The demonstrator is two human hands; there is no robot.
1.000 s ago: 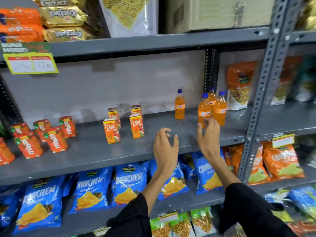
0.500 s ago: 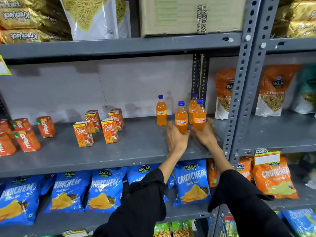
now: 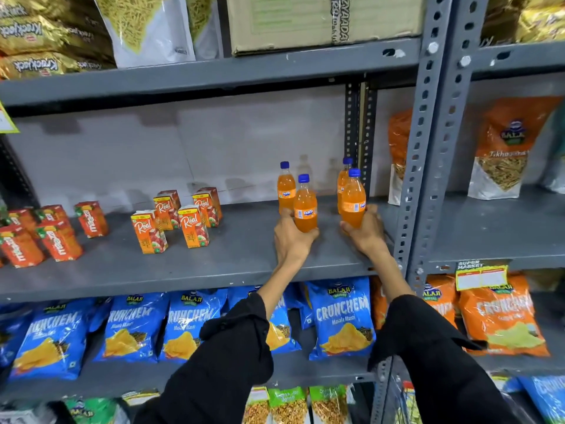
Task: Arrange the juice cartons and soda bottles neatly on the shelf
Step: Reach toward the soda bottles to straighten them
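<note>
1. Far left on the grey shelf (image 3: 214,264): red Maaza cartons (image 3: 58,240) loosely scattered, some tilted, not yet lined up.
2. Further right: 4 Real juice cartons (image 3: 180,220) in a rough 2-by-2 block, upright, untouched.
3. Left hand (image 3: 290,240) clenched round the base of the front-left Fanta bottle (image 3: 305,206), just in front of the rear-left bottle (image 3: 286,191).
4. Right hand (image 3: 365,232) grasping the base of the front-right bottle (image 3: 353,200), with the rear-right bottle (image 3: 344,182) close behind it, near the upright post (image 3: 412,179).
5. Step in hand, judged: squaring 4 soda bottles into 2 pairs. Next called for: even gaps and labels faced forward (front-right label looked turned aside), then release.
6. Against 0.5 s ago: front pair spread apart from a tight cluster; hands kept at the bases.
</note>
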